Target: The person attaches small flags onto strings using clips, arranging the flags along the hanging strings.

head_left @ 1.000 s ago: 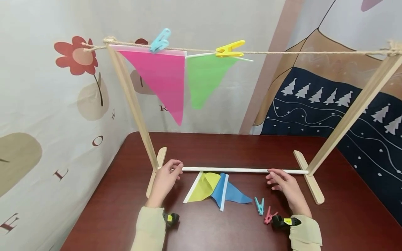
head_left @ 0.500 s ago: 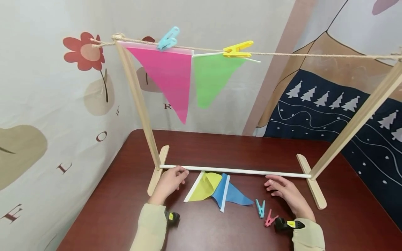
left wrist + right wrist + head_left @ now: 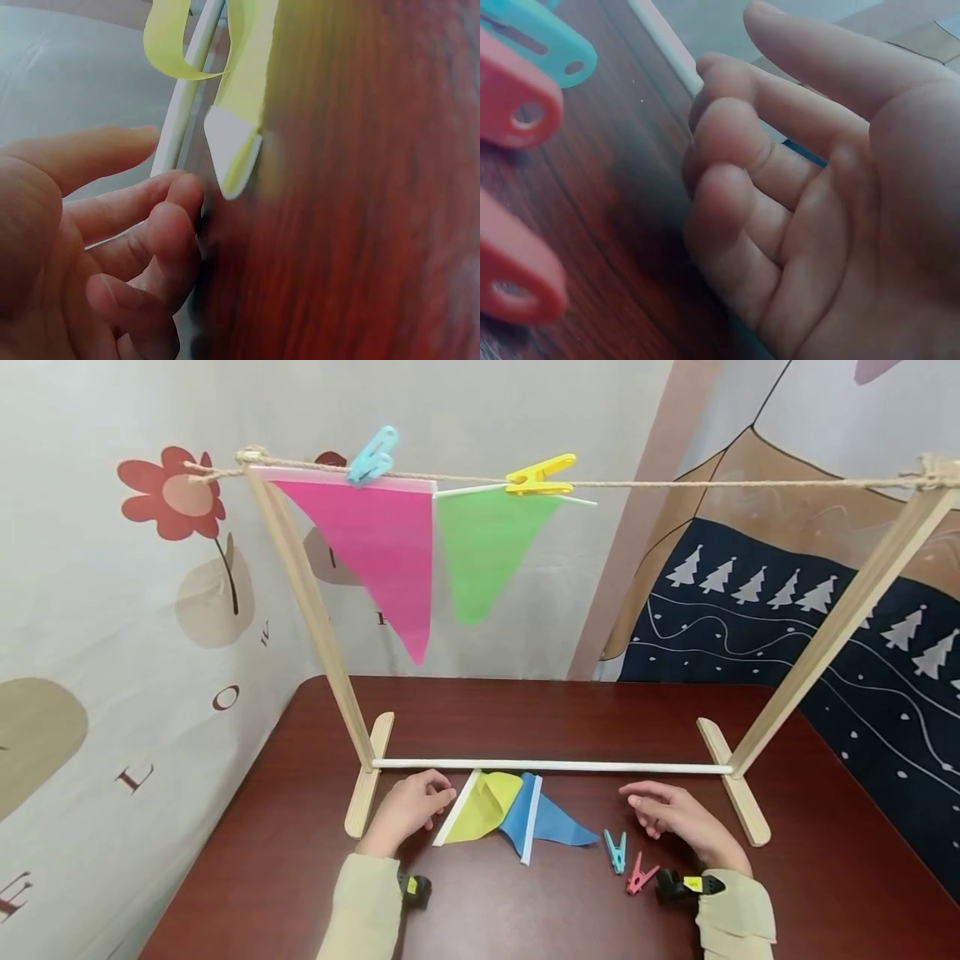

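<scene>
My left hand (image 3: 408, 806), fingers loosely bent and holding nothing, is just left of the yellow pennant (image 3: 483, 806). In the left wrist view that pennant's white-edged end (image 3: 231, 150) lies beyond the fingertips. A blue pennant (image 3: 558, 822) with a white strip lies beside the yellow one. On the other side my right hand (image 3: 682, 818) is relaxed and empty, above a blue clothespin (image 3: 617, 852) and a red clothespin (image 3: 641, 875). Both pins also show at the left of the right wrist view. Behind the hands runs a white rod (image 3: 551, 767), touched by neither.
A wooden stand has a left post (image 3: 311, 610) and a right post (image 3: 843, 627), joined by twine (image 3: 712, 485). A pink pennant (image 3: 375, 556) and a green pennant (image 3: 495, 547) hang from it under a blue clothespin (image 3: 372, 456) and a yellow clothespin (image 3: 542, 475).
Both hands have drawn back from the white rod toward the near side of the table. The left hand has also shifted right, closer to the yellow pennant. The pennants and clothespins stay put.
</scene>
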`<action>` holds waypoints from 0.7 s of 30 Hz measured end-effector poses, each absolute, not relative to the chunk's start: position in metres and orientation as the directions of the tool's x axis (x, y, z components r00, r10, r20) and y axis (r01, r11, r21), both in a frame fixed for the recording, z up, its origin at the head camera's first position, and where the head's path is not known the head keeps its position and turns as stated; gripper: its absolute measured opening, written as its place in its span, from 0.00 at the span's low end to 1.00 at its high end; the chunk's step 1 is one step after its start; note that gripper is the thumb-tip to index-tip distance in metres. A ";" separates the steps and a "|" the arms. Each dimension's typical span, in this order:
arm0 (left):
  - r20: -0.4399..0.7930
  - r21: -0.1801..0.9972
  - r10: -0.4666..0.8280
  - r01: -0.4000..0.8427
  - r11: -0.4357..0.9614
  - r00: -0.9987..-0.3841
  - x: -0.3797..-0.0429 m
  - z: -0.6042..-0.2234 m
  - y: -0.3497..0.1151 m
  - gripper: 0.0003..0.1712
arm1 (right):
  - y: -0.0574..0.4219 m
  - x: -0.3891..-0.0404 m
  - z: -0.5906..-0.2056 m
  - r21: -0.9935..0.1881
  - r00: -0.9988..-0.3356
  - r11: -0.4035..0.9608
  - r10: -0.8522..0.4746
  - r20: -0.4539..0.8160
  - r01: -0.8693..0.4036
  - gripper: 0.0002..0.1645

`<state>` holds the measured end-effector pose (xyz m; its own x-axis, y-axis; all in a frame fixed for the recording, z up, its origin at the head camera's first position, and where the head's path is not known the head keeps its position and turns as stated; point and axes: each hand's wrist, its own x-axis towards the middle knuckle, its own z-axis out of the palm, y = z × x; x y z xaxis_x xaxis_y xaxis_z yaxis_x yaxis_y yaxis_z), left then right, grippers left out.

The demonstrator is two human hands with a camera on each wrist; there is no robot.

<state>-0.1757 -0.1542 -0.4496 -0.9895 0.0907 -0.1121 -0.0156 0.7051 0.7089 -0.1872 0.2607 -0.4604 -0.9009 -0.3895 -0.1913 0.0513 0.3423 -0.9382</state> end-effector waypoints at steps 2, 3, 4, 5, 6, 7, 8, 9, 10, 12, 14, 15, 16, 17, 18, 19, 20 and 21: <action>-0.123 0.683 0.090 -0.018 0.730 -0.988 -0.174 -0.449 -0.152 0.11 | 0.259 -0.188 -0.461 -0.936 -0.888 0.351 -0.416 -0.195 0.041 0.24; -0.123 0.666 0.088 -0.017 0.745 -0.988 -0.173 -0.448 -0.151 0.12 | 0.258 -0.188 -0.460 -0.934 -0.883 0.355 -0.425 -0.199 0.040 0.24; -0.120 0.648 0.084 -0.014 0.762 -0.989 -0.173 -0.448 -0.150 0.12 | 0.256 -0.189 -0.460 -0.932 -0.879 0.361 -0.431 -0.203 0.038 0.24; -0.115 0.629 0.078 -0.011 0.778 -0.990 -0.172 -0.447 -0.149 0.13 | 0.255 -0.189 -0.461 -0.930 -0.876 0.367 -0.438 -0.204 0.034 0.24; -0.109 0.608 0.075 -0.007 0.794 -0.991 -0.171 -0.447 -0.147 0.14 | 0.253 -0.189 -0.461 -0.927 -0.872 0.373 -0.445 -0.205 0.028 0.23; -0.104 0.591 0.070 -0.005 0.807 -0.992 -0.171 -0.446 -0.146 0.14 | 0.252 -0.189 -0.460 -0.925 -0.869 0.378 -0.448 -0.212 0.031 0.23; -0.095 0.574 0.065 -0.002 0.819 -0.993 -0.170 -0.446 -0.145 0.14 | 0.250 -0.189 -0.460 -0.922 -0.866 0.386 -0.452 -0.216 0.029 0.23; -0.088 0.558 0.062 0.002 0.830 -0.994 -0.170 -0.446 -0.144 0.13 | 0.249 -0.189 -0.459 -0.917 -0.864 0.398 -0.451 -0.224 0.030 0.23; -0.085 0.545 0.061 0.005 0.839 -0.995 -0.170 -0.445 -0.143 0.13 | 0.248 -0.189 -0.459 -0.913 -0.862 0.406 -0.452 -0.231 0.032 0.22; -0.088 0.527 0.060 0.004 0.850 -0.994 -0.169 -0.445 -0.142 0.12 | 0.246 -0.188 -0.458 -0.905 -0.859 0.425 -0.450 -0.244 0.034 0.22; -0.092 0.510 0.059 0.004 0.860 -0.994 -0.169 -0.445 -0.141 0.11 | 0.244 -0.189 -0.458 -0.894 -0.859 0.448 -0.450 -0.246 0.021 0.21; -0.093 0.503 0.059 0.004 0.864 -0.994 -0.169 -0.446 -0.140 0.11 | 0.243 -0.189 -0.458 -0.889 -0.858 0.457 -0.450 -0.247 0.016 0.20; -0.094 0.497 0.058 0.004 0.868 -0.994 -0.169 -0.446 -0.140 0.10 | 0.243 -0.189 -0.458 -0.885 -0.857 0.465 -0.453 -0.244 0.007 0.20; -0.094 0.492 0.058 0.004 0.871 -0.994 -0.169 -0.446 -0.140 0.10 | 0.242 -0.189 -0.458 -0.881 -0.856 0.473 -0.456 -0.242 -0.002 0.19; -0.093 0.485 0.056 0.004 0.874 -0.994 -0.169 -0.446 -0.139 0.10 | 0.241 -0.189 -0.458 -0.877 -0.855 0.480 -0.458 -0.243 -0.008 0.18; -0.090 0.482 0.056 0.006 0.876 -0.994 -0.169 -0.446 -0.139 0.10 | 0.240 -0.189 -0.458 -0.874 -0.854 0.485 -0.460 -0.241 -0.015 0.18; -0.088 0.477 0.056 0.007 0.879 -0.995 -0.169 -0.446 -0.139 0.09 | 0.240 -0.188 -0.458 -0.872 -0.853 0.490 -0.460 -0.245 -0.013 0.17; -0.087 0.471 0.054 0.007 0.882 -0.995 -0.169 -0.446 -0.139 0.09 | 0.239 -0.188 -0.458 -0.870 -0.852 0.493 -0.460 -0.248 -0.013 0.17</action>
